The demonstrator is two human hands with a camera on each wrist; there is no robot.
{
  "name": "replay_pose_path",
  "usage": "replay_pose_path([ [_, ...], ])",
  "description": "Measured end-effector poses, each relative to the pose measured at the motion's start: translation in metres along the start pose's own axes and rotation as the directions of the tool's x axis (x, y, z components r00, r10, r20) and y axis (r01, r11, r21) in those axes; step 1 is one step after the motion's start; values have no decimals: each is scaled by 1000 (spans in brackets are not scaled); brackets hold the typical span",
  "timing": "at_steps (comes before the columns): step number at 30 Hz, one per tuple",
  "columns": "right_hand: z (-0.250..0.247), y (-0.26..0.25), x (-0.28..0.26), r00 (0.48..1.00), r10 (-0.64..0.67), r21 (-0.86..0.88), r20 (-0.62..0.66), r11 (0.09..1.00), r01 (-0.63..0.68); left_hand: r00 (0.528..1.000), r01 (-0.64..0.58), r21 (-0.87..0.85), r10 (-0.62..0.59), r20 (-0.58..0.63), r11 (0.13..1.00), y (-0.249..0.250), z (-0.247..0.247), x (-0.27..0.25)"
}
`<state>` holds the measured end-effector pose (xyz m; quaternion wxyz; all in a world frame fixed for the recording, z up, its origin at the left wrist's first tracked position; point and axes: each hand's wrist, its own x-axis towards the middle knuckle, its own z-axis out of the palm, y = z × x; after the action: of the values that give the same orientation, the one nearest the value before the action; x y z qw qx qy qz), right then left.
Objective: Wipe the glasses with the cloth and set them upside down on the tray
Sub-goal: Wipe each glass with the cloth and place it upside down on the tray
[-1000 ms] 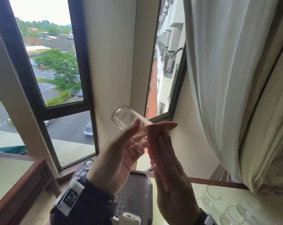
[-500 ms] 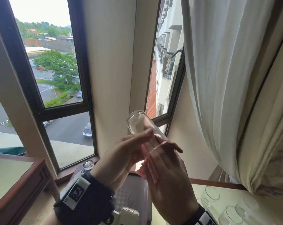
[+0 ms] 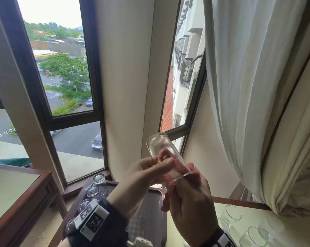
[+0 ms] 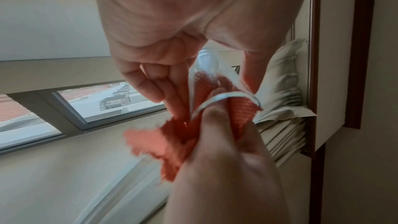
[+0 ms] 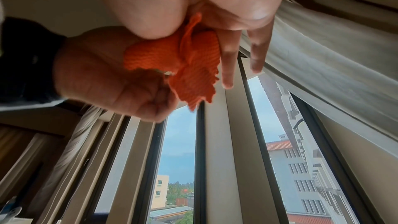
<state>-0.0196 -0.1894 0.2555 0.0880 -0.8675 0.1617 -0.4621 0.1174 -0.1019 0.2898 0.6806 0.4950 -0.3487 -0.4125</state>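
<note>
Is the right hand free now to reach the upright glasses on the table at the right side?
Probably not yet. The right hand grips the orange cloth, pushed inside the glass held by the left hand. The upright glasses stand just beside it with nothing between.

cloth [image 3: 177,166]: partly hidden inside glass [image 3: 161,148] | right hand [image 3: 190,207]: fingertips hidden behind glass

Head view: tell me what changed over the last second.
The red cloth has gone from lying on the right hand's open palm at the glass's mouth to being pushed inside the glass by that hand's fingers. The glass has shifted right, its base pointing up and away. The left hand keeps gripping the glass; the glasses on the tray stayed put.
</note>
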Motion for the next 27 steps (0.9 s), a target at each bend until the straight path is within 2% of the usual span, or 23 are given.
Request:
replay_pose_path([
  [3, -2, -5, 0, 988, 100, -68, 119, 993, -92, 999, 15, -16, -14, 43, 1000, -8, 0, -4],
  [7, -7, -9, 6, 959, 89, 12, 269, 995, -96, 1000, 21, -46, -21, -6, 999, -10, -3, -1],
  [10, -13, -14, 7, 957, 2, 107, 291, 994, -35, 998, 9, -111, -16, -64, 994, -7, -6, 4],
  [16, -20, -13, 4, 955, -38, -119, 295, 990, 76, 997, -40, -87, 33, -73, 995, 1, -12, 10],
  [19, -20, -14, 6, 959, -54, -147, 278, 984, 98, 997, -73, -2, 73, -19, 997, 1, -14, 7],
  [22, -12, -15, 2, 966, -14, -151, 259, 987, 55, 996, -67, 45, 64, 56, 997, -3, -13, 4],
  [27, -4, -18, 1, 915, 97, -151, 391, 988, -40, 996, -46, 42, 43, 73, 998, -15, -15, 1],
])
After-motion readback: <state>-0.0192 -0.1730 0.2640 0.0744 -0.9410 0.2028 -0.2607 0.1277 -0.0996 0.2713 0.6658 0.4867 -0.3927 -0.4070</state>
